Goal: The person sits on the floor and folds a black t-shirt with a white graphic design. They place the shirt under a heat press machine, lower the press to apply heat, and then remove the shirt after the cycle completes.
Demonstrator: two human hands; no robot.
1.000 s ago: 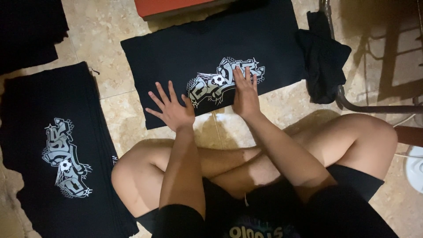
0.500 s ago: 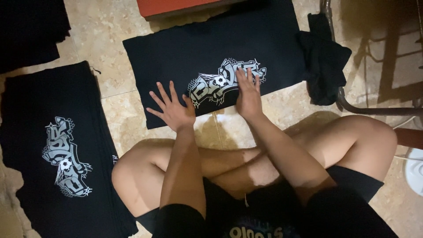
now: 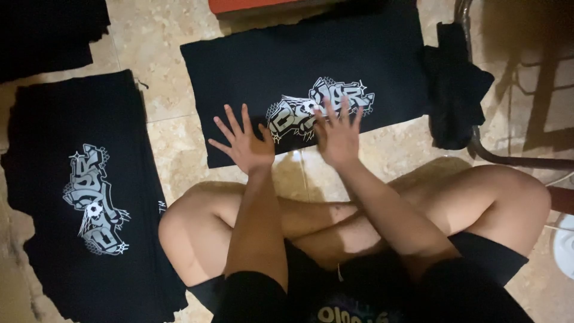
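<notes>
Folded shirt (image 3: 311,72) under the hands: black, white-grey graffiti-style print with a small ball motif and star sparkles. Shirt stack (image 3: 89,197) at left: same black, same white-grey graffiti print, turned sideways. Dark pile (image 3: 48,33) top left: plain black. Crumpled cloth (image 3: 454,90) at right: plain black. Box edge (image 3: 263,6) at top: orange-red. Floor tiles (image 3: 173,54): beige-tan, mottled marble pattern, pale grout lines. Shorts (image 3: 478,263): black; own shirt hem (image 3: 353,311) black with yellow-green and purple lettering. Round object (image 3: 565,245) at right edge: white
</notes>
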